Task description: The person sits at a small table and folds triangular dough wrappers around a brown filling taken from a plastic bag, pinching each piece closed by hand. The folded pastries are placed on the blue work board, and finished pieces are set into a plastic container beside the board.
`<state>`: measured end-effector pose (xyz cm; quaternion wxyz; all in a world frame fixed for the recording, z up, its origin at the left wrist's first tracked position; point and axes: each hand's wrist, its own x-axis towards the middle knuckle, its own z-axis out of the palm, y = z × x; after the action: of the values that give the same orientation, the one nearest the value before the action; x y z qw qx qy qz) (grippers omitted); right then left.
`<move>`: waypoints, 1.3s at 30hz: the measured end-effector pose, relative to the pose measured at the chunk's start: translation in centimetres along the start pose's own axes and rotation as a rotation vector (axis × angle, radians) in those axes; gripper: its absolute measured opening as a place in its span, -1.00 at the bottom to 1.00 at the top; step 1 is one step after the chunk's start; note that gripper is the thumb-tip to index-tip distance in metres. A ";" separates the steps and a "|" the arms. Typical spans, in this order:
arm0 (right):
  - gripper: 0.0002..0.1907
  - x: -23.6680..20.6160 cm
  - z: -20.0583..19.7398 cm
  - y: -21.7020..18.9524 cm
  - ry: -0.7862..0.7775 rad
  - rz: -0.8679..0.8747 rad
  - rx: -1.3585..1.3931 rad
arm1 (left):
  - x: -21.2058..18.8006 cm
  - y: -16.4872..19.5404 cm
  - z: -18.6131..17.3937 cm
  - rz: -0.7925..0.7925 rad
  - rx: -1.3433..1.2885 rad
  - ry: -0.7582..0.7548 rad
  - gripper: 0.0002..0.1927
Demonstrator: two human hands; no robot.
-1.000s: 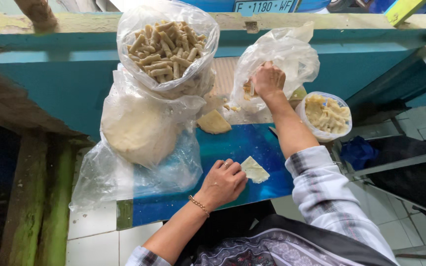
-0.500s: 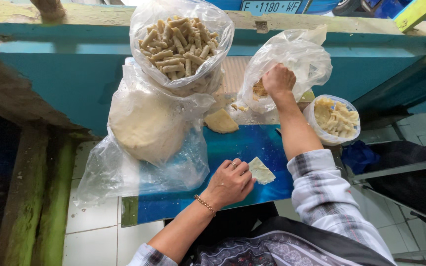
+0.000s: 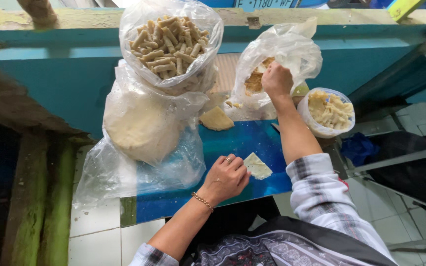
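Note:
My left hand (image 3: 225, 177) rests on the blue board (image 3: 232, 143) with its fingers curled. Its fingertips press the corner of a small pale dough sheet (image 3: 258, 166) lying flat. My right hand (image 3: 277, 79) reaches forward into a clear plastic bag (image 3: 292, 49) holding brownish filling (image 3: 253, 81). Its fingers dip inside, so they are hidden. A second, folded pale sheet (image 3: 216, 118) lies further back on the board.
A bag of rolled tan sticks (image 3: 168, 44) sits on top of a bag with a stack of round pale wrappers (image 3: 139, 128) at the left. A plastic tub of pale filling (image 3: 327, 111) stands right of my forearm. A teal wall (image 3: 65, 83) runs behind.
The view shifted slightly. My right hand stays in the bag, and my left hand stays on the small sheet.

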<state>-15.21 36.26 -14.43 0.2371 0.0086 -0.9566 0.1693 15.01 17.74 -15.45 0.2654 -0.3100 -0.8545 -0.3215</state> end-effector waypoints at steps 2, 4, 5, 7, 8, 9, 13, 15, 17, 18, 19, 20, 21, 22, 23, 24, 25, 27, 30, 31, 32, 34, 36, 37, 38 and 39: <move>-0.80 -0.6 -1.2 1.6 0.030 -0.022 0.037 | 0.1 0.0 0.1 0.003 0.004 0.011 -0.78; -0.80 -2.1 -2.8 2.9 0.024 -0.018 0.131 | 0.1 0.0 0.2 -0.014 0.016 0.015 -0.80; -0.81 -3.1 -3.7 3.5 0.001 -0.004 0.206 | 0.2 0.0 0.3 -0.034 0.026 0.012 -0.81; -0.80 -6.0 -5.7 4.2 -0.061 0.056 0.344 | 0.1 0.0 0.3 -0.088 0.009 0.023 -0.87; -0.79 -7.9 -6.9 4.6 -0.100 0.098 0.406 | 0.1 0.0 0.3 -0.124 -0.017 0.038 -0.90; -0.78 -10.1 -8.2 4.9 -0.141 0.142 0.468 | 0.0 0.1 0.2 -0.161 -0.042 0.051 -0.92; -0.84 -18.2 -12.8 5.2 -0.318 0.088 0.609 | 0.1 0.3 0.1 -0.203 -0.130 0.116 -0.84; -0.85 -21.4 -14.6 4.8 -0.413 0.119 0.564 | 0.2 0.5 0.2 -0.208 -0.142 0.103 -0.82; -0.85 -23.6 -15.9 4.3 -0.423 0.086 0.541 | 0.5 0.8 0.3 -0.156 -0.114 0.072 -0.78; -0.84 -24.3 -16.4 3.9 -0.427 0.070 0.530 | 0.6 1.0 0.5 -0.130 -0.101 0.055 -0.76; -0.85 -24.9 -16.8 3.6 -0.373 -0.019 0.481 | 0.7 1.2 0.6 -0.089 -0.067 0.014 -0.72; -0.86 -25.4 -17.1 3.2 -0.317 -0.108 0.431 | 0.8 1.4 0.8 -0.048 -0.032 -0.026 -0.69; -0.87 -25.7 -17.3 2.9 -0.260 -0.197 0.380 | 0.9 1.6 0.9 -0.007 0.003 -0.064 -0.65; -0.87 -25.9 -17.5 2.6 -0.230 -0.261 0.332 | 1.0 1.7 1.1 0.005 0.028 -0.093 -0.67; -0.86 -26.1 -17.7 2.4 -0.199 -0.324 0.284 | 1.0 1.8 1.2 0.017 0.053 -0.122 -0.68; -0.85 -26.2 -17.9 2.2 -0.171 -0.389 0.236 | 1.0 1.9 1.2 0.025 0.079 -0.150 -0.69; -0.84 -26.2 -18.1 2.1 -0.157 -0.402 0.210 | 0.9 2.0 1.2 0.029 0.073 -0.143 -0.69; -0.82 -26.3 -18.6 2.2 -0.129 -0.422 0.151 | 0.7 2.0 1.1 0.040 0.055 -0.130 -0.69; -0.81 -26.2 -19.3 2.4 -0.109 -0.450 0.078 | 0.3 1.7 0.9 0.028 0.000 -0.096 -0.71; -0.82 -26.1 -19.5 2.5 -0.123 -0.431 0.107 | 0.1 1.6 0.8 -0.019 -0.027 -0.072 -0.72; -0.83 -25.8 -19.5 2.6 -0.136 -0.411 0.135 | -0.1 1.4 0.7 -0.064 -0.054 -0.047 -0.73; -0.86 -24.7 -19.5 3.0 -0.166 -0.338 0.245 | -0.4 1.1 0.6 -0.150 -0.069 -0.001 -0.76; -0.90 -22.2 -18.7 3.5 -0.201 -0.234 0.412 | -0.5 0.8 0.7 -0.236 -0.041 0.045 -0.79; -0.89 -20.6 -18.0 3.6 -0.220 -0.140 0.439 | -0.6 0.8 0.7 -0.247 -0.033 0.032 -0.83; -0.86 -18.5 -17.1 3.8 -0.239 -0.050 0.465 | -0.7 0.8 0.7 -0.259 -0.023 0.022 -0.86; -0.84 -16.3 -16.1 3.8 -0.203 -0.043 0.479 | -0.6 0.8 0.7 -0.271 -0.011 0.014 -0.89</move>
<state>6.16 44.04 -9.75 0.1346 0.1020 -0.9078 0.3840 15.82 18.53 -16.04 0.2238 -0.1908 -0.8849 -0.3612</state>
